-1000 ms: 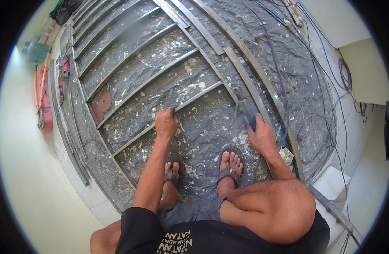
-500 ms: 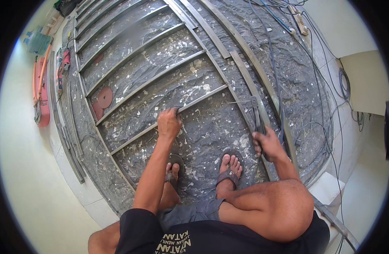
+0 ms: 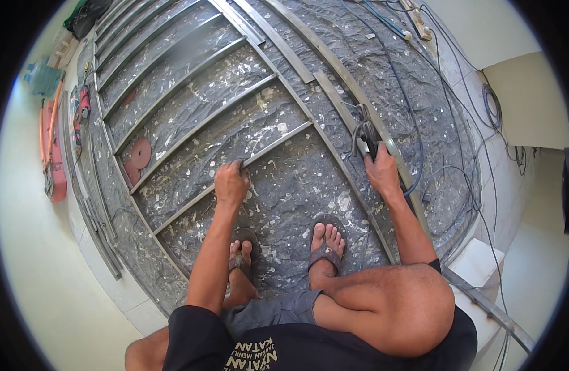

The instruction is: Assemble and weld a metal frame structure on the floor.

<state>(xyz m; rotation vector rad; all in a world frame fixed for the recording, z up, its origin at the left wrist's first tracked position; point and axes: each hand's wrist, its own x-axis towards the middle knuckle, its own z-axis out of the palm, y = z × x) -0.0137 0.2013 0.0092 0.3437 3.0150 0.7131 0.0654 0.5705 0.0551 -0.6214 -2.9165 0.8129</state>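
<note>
A ladder-like metal frame of square tubing lies on the dark, paint-spattered sheet. My left hand is closed at its nearest crossbar; a small dark bit shows by the fingers, too hidden to name. To the right, my right hand grips the dark handle of a welding electrode holder. The holder's head is over a loose flat metal bar, beside a longer metal tube. I cannot make out a rod in its jaws.
Reddish cutting discs lie inside the frame's left side. A red toolbox, an orange-handled tool and metal strips line the left wall. Cables run along the right, near a white block. My sandalled feet stand between the frame's rails.
My right hand has moved forward with the electrode holder, whose head has swung off the frame's right rail toward the loose bar. My left hand stays at the crossbar. The view has shifted slightly.
</note>
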